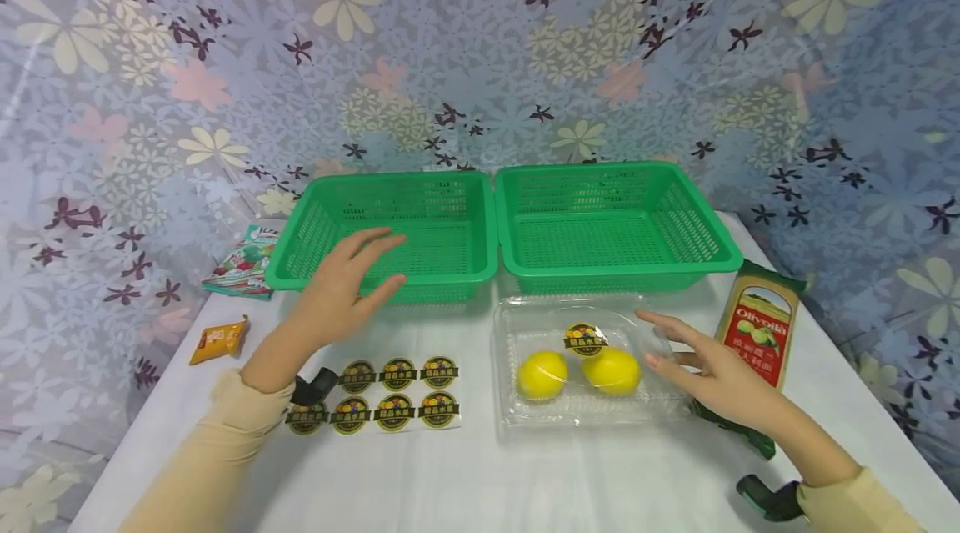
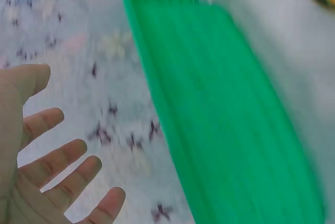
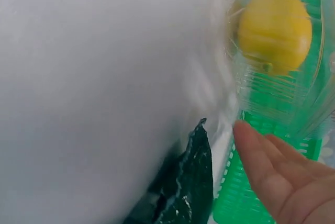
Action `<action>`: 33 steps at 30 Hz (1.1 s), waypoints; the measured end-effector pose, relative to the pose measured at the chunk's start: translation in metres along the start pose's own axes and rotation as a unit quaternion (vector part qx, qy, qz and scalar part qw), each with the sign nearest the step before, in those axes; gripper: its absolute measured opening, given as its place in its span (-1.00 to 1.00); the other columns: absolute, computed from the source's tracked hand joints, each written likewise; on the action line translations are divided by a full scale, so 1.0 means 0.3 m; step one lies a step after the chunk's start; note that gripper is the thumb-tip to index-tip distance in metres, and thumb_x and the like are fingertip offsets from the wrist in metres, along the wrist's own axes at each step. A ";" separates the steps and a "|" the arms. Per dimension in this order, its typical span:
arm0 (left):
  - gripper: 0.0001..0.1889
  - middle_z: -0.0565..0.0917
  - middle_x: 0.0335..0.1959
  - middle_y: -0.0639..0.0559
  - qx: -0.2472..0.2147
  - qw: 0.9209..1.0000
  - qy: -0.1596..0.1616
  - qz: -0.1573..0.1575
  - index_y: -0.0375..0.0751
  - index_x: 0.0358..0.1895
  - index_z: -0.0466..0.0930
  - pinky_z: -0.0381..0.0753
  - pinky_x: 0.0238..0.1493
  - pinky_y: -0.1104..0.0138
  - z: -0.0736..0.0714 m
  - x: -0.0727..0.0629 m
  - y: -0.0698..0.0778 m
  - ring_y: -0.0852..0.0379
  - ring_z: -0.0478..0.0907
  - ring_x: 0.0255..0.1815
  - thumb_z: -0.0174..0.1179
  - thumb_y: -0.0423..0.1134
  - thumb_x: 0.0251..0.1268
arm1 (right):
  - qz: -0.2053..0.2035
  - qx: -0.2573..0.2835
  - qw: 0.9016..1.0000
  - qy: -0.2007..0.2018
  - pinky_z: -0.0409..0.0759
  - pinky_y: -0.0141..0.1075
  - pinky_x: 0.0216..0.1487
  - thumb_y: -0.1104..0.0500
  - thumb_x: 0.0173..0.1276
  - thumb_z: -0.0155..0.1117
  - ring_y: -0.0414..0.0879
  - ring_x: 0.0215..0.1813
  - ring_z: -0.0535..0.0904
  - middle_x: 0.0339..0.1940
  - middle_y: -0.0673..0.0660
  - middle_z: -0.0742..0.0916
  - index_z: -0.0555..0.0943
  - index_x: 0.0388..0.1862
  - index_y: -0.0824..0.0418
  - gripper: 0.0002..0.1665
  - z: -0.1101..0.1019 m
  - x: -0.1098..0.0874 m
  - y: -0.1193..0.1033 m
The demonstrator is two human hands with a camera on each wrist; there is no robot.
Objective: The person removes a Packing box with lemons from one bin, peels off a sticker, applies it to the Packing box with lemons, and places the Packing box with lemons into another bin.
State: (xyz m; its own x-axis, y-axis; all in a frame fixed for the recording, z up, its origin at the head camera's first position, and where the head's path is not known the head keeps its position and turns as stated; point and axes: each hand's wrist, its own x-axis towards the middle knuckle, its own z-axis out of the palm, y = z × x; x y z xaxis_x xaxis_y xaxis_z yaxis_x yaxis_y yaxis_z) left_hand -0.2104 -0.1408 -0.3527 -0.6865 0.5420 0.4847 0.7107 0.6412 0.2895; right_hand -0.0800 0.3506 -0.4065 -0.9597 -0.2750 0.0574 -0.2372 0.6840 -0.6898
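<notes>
A clear plastic clamshell box (image 1: pixel 517 316) with two lemons (image 1: pixel 542 376) inside lies on the white table, and a round black-and-gold sticker (image 1: pixel 585 339) sits on its lid. My right hand (image 1: pixel 720 374) is at the right end of the box, fingers extended and fingertips right at its edge; in the right wrist view the fingers (image 3: pixel 251 150) reach toward the box's end below a lemon (image 3: pixel 275 33). Raised over the front of the left green basket (image 1: pixel 442 281), my left hand (image 1: pixel 337 291) holds nothing, its fingers spread; the left wrist view shows them apart beside the basket (image 2: pixel 220 114).
A second green basket (image 1: pixel 615 271) stands beside the first. A sheet of round stickers (image 1: pixel 395 409) lies left of the box. The red Olivoilà pasta bag (image 1: pixel 761 320) is under and beside my right hand. An orange packet (image 1: pixel 219 341) and a teal snack bag (image 1: pixel 247 262) lie at left.
</notes>
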 end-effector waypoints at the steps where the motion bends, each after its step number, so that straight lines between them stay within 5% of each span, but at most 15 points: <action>1: -0.39 0.48 0.52 -0.30 0.000 1.000 0.007 -0.007 -0.16 0.54 0.48 0.49 0.44 -0.30 -0.015 -0.005 -0.022 -0.36 0.45 0.51 0.38 -0.19 0.50 | 0.006 0.010 1.000 -0.009 0.65 0.43 0.18 0.06 0.69 0.23 0.63 0.44 0.48 0.69 0.39 0.37 0.24 0.75 0.04 -0.25 -0.002 0.000 0.004; 8: -0.32 0.41 0.61 -0.31 -0.016 0.996 0.016 -0.083 -0.16 0.57 0.46 0.31 0.49 -0.44 -0.096 -0.059 -0.175 -0.47 0.31 0.60 0.43 -0.17 0.45 | 0.049 0.060 0.996 -0.046 0.58 0.54 0.14 0.02 0.72 0.18 0.80 0.51 0.23 0.77 0.40 0.20 0.10 0.80 -0.08 -0.18 -0.005 0.007 0.016; 13: -0.30 0.35 0.66 -0.31 -0.018 0.988 0.020 -0.155 -0.17 0.59 0.44 0.26 0.47 -0.50 -0.135 -0.115 -0.276 -0.52 0.25 0.62 0.42 -0.08 0.46 | 0.085 0.100 0.990 -0.059 0.77 0.29 -0.04 0.01 0.71 0.19 0.82 0.56 0.11 0.79 0.44 0.10 0.05 0.81 -0.12 -0.15 -0.002 0.013 0.012; 20: -0.27 0.22 0.74 -0.26 -0.045 0.976 0.012 -0.211 -0.20 0.63 0.37 0.54 0.20 -0.40 -0.154 -0.192 -0.375 -0.50 0.14 0.69 0.34 0.01 0.54 | 0.106 0.133 0.983 -0.067 0.83 0.14 -0.14 0.03 0.71 0.18 0.79 0.61 0.00 0.80 0.44 0.05 0.02 0.82 -0.15 -0.13 0.000 0.016 0.008; 24: -0.27 0.12 0.78 -0.16 -0.084 0.968 0.003 -0.235 -0.15 0.66 0.33 0.55 0.30 -0.36 -0.152 -0.223 -0.409 -0.48 0.01 0.75 0.32 0.02 0.57 | 0.110 0.133 0.983 -0.067 0.83 0.09 -0.14 0.02 0.71 0.19 0.77 0.62 0.01 0.80 0.44 0.06 0.02 0.82 -0.16 -0.12 0.000 0.017 0.007; 28: -0.28 0.13 0.79 -0.05 -0.095 0.962 -0.005 -0.255 -0.05 0.67 0.35 0.71 0.26 0.20 -0.148 -0.245 -0.433 -0.45 0.21 0.67 0.30 0.06 0.58 | 0.114 0.131 0.983 -0.065 0.83 0.00 -0.18 0.01 0.71 0.20 0.75 0.62 0.04 0.79 0.44 0.07 0.03 0.82 -0.16 -0.13 0.001 0.016 0.005; 31: -0.31 0.19 0.77 -0.05 -0.095 0.961 -0.007 -0.260 -0.01 0.65 0.37 0.54 -0.04 0.67 -0.144 -0.258 -0.447 -0.43 0.45 0.51 0.29 0.08 0.58 | 0.115 0.126 0.984 -0.061 0.83 -0.03 -0.20 0.01 0.70 0.20 0.74 0.62 0.08 0.79 0.45 0.09 0.05 0.82 -0.16 -0.13 0.002 0.016 0.003; 33: -0.32 0.22 0.75 -0.07 -0.103 0.960 -0.006 -0.262 -0.01 0.65 0.37 0.43 -0.09 0.79 -0.140 -0.266 -0.454 -0.41 0.48 0.48 0.28 0.08 0.59 | 0.116 0.123 0.984 -0.059 0.84 -0.05 -0.21 0.00 0.70 0.21 0.74 0.61 0.09 0.78 0.45 0.10 0.05 0.82 -0.15 -0.13 0.002 0.016 0.003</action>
State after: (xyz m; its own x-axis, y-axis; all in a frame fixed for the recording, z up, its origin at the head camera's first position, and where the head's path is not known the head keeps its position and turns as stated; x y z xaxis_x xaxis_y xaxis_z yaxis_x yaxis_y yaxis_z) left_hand -0.2461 -0.2942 -0.3961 -0.9588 0.1813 0.2189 0.2817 0.7073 0.6484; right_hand -0.0848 0.3494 -0.4073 -0.9561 -0.2171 -0.1970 0.0444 0.5573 -0.8291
